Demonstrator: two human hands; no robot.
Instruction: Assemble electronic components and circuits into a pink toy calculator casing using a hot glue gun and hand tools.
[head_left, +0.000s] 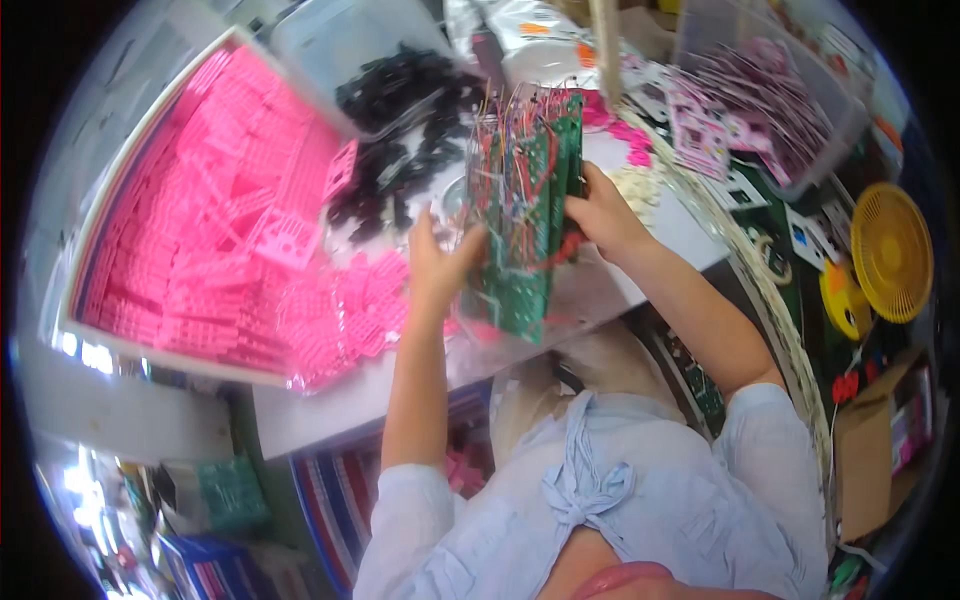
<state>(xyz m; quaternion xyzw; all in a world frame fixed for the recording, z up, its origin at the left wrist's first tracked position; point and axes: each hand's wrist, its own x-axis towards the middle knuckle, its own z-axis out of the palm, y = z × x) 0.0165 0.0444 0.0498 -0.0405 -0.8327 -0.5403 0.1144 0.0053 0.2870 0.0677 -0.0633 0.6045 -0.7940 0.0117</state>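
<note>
A bundle of green circuit boards with many thin coloured wires stands upright in front of me, above the white tabletop. My right hand grips its right edge, thumb on the near side and the other fingers partly hidden behind. Beside the left edge is my left hand, fingers apart and pointing up. Its thumb lies close against the bundle; whether it presses on it is hard to tell. A clear plastic bag or sheet seems to lie under the boards' lower end.
A large shallow box of pink plastic frames fills the left, with a bag of pink pieces beside it. Black parts spill from a clear bin behind. At right are a bin of flat pieces, a yellow basket and a cardboard box.
</note>
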